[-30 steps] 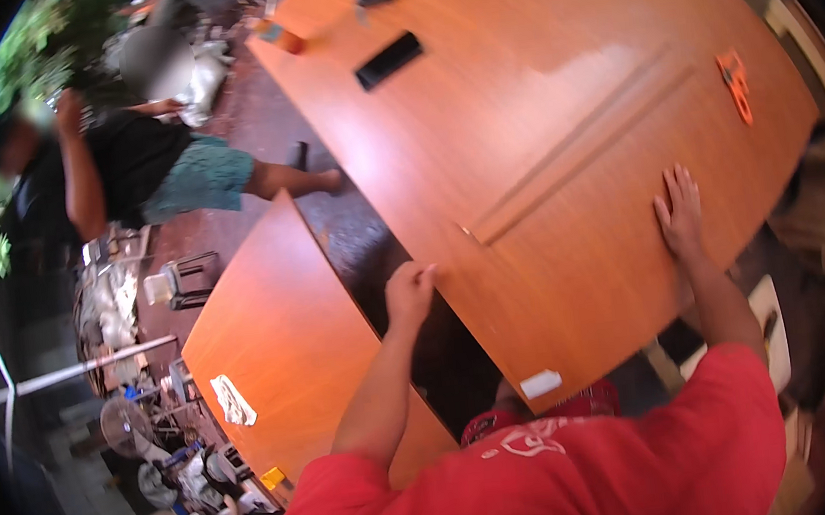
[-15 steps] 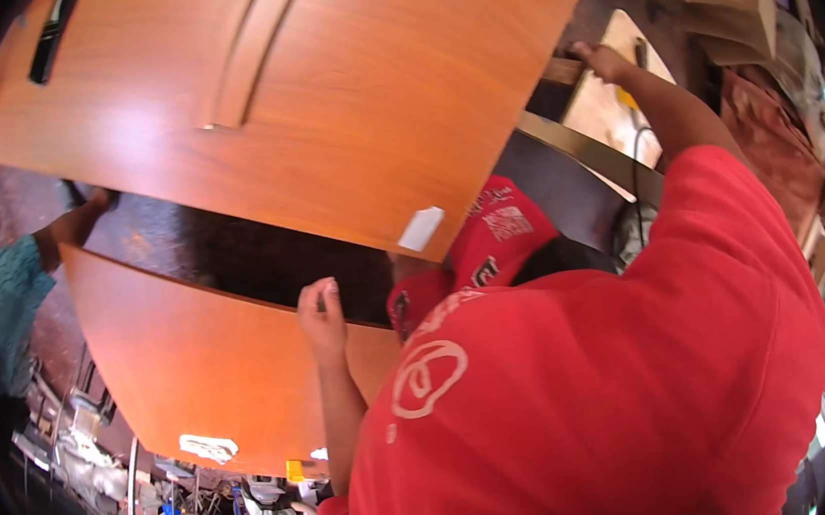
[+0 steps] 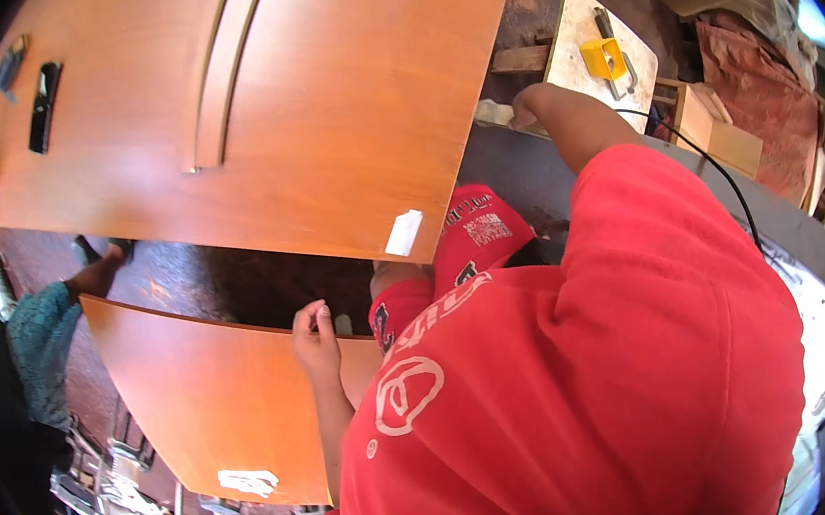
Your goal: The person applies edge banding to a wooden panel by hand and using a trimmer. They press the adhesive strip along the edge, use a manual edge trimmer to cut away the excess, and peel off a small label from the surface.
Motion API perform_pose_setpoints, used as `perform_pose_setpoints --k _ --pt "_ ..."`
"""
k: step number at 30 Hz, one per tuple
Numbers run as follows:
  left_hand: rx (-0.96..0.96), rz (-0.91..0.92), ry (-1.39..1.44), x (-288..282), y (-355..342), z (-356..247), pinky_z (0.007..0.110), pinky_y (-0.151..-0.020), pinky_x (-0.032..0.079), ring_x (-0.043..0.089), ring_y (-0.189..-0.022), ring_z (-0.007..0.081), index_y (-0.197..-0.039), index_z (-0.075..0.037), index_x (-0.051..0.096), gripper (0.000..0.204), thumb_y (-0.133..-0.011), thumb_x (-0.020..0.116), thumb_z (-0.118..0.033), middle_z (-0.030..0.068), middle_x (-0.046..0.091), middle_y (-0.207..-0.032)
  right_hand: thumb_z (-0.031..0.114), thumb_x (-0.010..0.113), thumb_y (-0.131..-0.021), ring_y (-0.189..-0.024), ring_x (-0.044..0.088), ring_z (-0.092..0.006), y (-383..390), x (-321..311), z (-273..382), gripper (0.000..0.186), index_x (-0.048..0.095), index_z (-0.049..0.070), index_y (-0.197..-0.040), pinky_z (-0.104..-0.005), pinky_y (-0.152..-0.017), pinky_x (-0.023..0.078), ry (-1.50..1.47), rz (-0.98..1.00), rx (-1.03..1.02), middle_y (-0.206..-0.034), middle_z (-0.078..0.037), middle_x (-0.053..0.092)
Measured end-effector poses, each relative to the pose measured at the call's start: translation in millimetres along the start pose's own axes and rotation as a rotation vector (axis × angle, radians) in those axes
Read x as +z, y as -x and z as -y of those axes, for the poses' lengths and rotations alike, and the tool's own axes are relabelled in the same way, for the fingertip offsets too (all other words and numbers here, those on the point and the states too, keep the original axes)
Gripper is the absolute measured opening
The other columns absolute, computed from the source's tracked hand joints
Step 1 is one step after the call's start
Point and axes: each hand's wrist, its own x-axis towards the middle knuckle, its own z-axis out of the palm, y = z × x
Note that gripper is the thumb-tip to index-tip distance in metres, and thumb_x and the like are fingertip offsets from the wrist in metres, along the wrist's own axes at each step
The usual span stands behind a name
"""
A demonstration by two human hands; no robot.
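Note:
A large orange-brown wooden panel [image 3: 337, 115] with a raised strip [image 3: 219, 87] spreads before me. My right hand [image 3: 536, 109] is beside its right edge, fingers mostly hidden, closed on a small pale object [image 3: 493, 113] whose kind I cannot make out. My left hand [image 3: 315, 338] has its fingers curled together over the upper edge of a second orange wooden panel [image 3: 214, 379], nearer to me. Whether anything small is in those fingers is hidden. A white label [image 3: 404, 232] sticks to the large panel's near corner.
A pale stool top [image 3: 570, 35] at the right bears a yellow boxy thing [image 3: 603, 58] and a dark tool. A black cord [image 3: 714, 160] runs down past my right arm. Another person's leg [image 3: 98, 275] shows at the left. Brown sheets [image 3: 749, 111] lie far right.
My view has shifted, so panels and stool appear displaced. My right hand has come from the stool's edge back toward the large panel, and a pale object now shows at it. My left hand stays curled.

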Motion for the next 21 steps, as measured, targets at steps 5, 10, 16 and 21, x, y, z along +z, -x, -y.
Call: perform_pose_setpoints --k 5,10,16,21 --pt "0.062 0.043 -0.057 -14.8 -1.0 4.6 0.031 -0.080 0.050 0.064 -0.088 0.0200 -0.099 0.000 0.067 0.014 -0.091 0.064 -0.010 0.0114 0.067 -0.094 0.062 0.061 -0.083 -0.118 0.058 -0.0326 91.6 -35.3 0.3 0.066 0.063 0.011 -0.125 -0.0419 -0.099 0.045 0.024 -0.117 0.091 -0.127 -0.013 0.062" --pt "0.225 0.097 -0.077 -30.5 -10.9 -30.3 0.031 -0.077 0.053 0.067 -0.085 0.0211 -0.100 0.000 0.068 0.015 -0.089 0.065 -0.011 0.0118 0.068 -0.093 0.052 0.064 -0.084 -0.115 0.061 -0.0290 123.9 -11.5 19.1 0.049 0.070 0.014 -0.114 -0.0436 -0.094 0.049 -0.181 -0.576 0.056 -0.121 -0.010 0.066" --pt "0.373 0.204 -0.229 -45.0 -22.8 -66.7 0.035 -0.079 0.053 0.069 -0.087 0.0254 -0.102 -0.004 0.069 0.021 -0.088 0.066 -0.020 0.0140 0.070 -0.097 0.057 0.056 -0.088 -0.121 0.056 -0.0332 210.2 9.2 69.4 0.065 0.056 0.009 -0.131 -0.0452 -0.098 0.046 -0.111 -0.384 -0.217 -0.131 -0.016 0.058" --pt "0.431 0.306 -0.243 -35.3 -30.6 -81.5 0.035 -0.079 0.054 0.069 -0.088 0.0259 -0.104 -0.004 0.068 0.023 -0.088 0.067 -0.020 0.0141 0.070 -0.098 0.061 0.053 -0.089 -0.126 0.050 -0.0357 272.4 72.5 92.4 0.073 0.049 0.007 -0.138 -0.0443 -0.104 0.041 -0.231 -0.453 -0.308 -0.136 -0.019 0.053"
